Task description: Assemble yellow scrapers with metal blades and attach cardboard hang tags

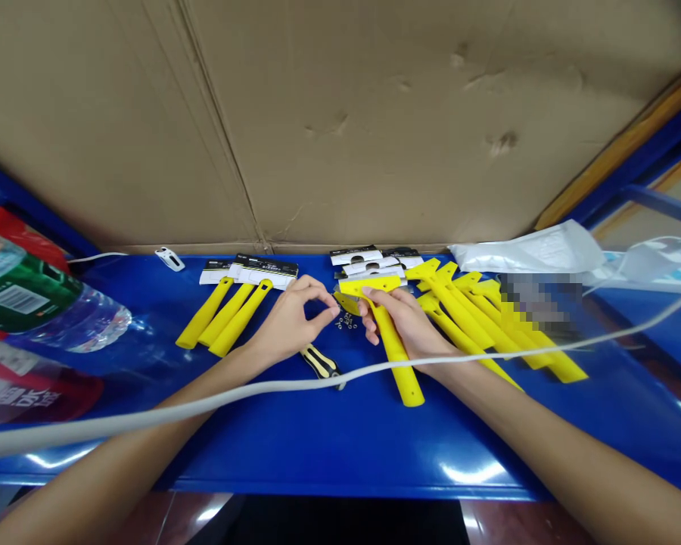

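Blue bench [340,462], cardboard sheet [340,129] behind: my R hand [402,322] grips yellow scraper handle [394,356] at bench middle; L hand [289,322] pinches closed, just beside small metal rings [346,322]; screwdriver [321,363] below.

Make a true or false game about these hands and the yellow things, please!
The right hand holds a yellow plastic handle. True.
The left hand grips the yellow-and-black tool. False: that tool lies on the blue table below the hand.
Tiny metal rings lie between the hands. True.
All the yellow handles lie in one pile. False: three handles lie left of the hands, and a bunch of handles lies right of them.
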`<act>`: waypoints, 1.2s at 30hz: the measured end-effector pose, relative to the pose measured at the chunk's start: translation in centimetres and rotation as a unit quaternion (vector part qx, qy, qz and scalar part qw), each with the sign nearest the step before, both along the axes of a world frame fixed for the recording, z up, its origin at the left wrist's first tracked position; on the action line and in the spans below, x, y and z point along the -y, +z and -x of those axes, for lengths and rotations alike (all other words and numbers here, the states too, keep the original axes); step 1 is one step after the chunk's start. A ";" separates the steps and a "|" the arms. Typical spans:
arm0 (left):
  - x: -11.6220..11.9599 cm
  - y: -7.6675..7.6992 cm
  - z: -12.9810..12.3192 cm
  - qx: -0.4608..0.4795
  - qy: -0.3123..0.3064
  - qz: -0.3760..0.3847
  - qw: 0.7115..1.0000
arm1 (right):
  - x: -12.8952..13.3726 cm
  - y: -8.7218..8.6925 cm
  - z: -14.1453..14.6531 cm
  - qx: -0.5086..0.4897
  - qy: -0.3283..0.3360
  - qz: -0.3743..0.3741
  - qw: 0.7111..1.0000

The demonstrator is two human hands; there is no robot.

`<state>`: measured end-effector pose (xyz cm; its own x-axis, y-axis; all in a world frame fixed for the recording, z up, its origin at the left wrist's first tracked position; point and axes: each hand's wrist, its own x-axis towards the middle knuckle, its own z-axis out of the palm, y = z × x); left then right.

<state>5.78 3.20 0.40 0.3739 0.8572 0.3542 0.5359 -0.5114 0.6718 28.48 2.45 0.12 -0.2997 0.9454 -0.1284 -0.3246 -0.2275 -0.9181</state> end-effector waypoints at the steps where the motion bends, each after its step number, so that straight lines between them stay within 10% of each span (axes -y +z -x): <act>1: -0.1 0.0 0.0 0.024 0.022 -0.005 0.999 | 0.1 0.1 0.1 -0.004 0.001 0.002 1.000; 12: 0.6 0.3 -0.8 0.144 -0.001 0.019 0.989 | 1.3 0.2 0.9 0.032 0.087 0.017 0.996; 24: 0.8 0.9 -0.9 0.286 -0.023 0.225 0.931 | 1.3 0.1 0.6 0.046 0.120 -0.014 0.992; 31: 0.8 0.7 -1.1 0.284 0.015 0.162 0.945 | 1.4 1.0 0.6 0.017 0.081 -0.017 0.996; 36: 0.4 0.3 -0.8 0.100 0.008 0.017 0.995 | 0.6 1.5 -0.3 -0.045 -0.042 -0.043 0.997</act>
